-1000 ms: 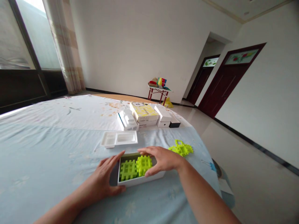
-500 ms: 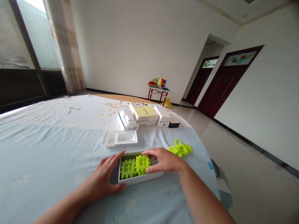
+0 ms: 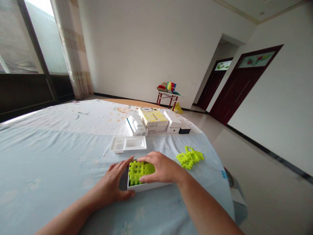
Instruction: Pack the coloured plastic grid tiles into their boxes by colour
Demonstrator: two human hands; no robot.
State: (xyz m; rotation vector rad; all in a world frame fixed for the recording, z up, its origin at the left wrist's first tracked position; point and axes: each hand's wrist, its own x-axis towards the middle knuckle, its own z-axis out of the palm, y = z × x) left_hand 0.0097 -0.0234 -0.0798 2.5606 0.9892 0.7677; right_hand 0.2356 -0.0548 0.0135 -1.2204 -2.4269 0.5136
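A shallow white box (image 3: 149,187) lies near the front of the table with lime-green toothed plastic building pieces inside. My left hand (image 3: 111,184) steadies its left end, thumb at the front corner and fingers along the back corner. Reaching over the box from the right, my right hand (image 3: 162,168) pinches a square green building piece (image 3: 136,172) between thumb and fingers, at the box's left side. More green shows under my right palm, partly hidden. To the right of the box, several loose green pieces (image 3: 189,157) lie in a heap on the cloth.
Behind the box sits a white plastic tray (image 3: 135,143). Farther back stand a yellow-and-white box (image 3: 153,117), a clear plastic shell (image 3: 137,123) and white boxes (image 3: 172,121). A blue clip-like item (image 3: 223,174) lies near the right edge of the cloth-covered table (image 3: 61,163).
My right hand has moved left with the green piece, from the middle of the box to its left side. My left hand stays at the box end. The view has shifted slightly.
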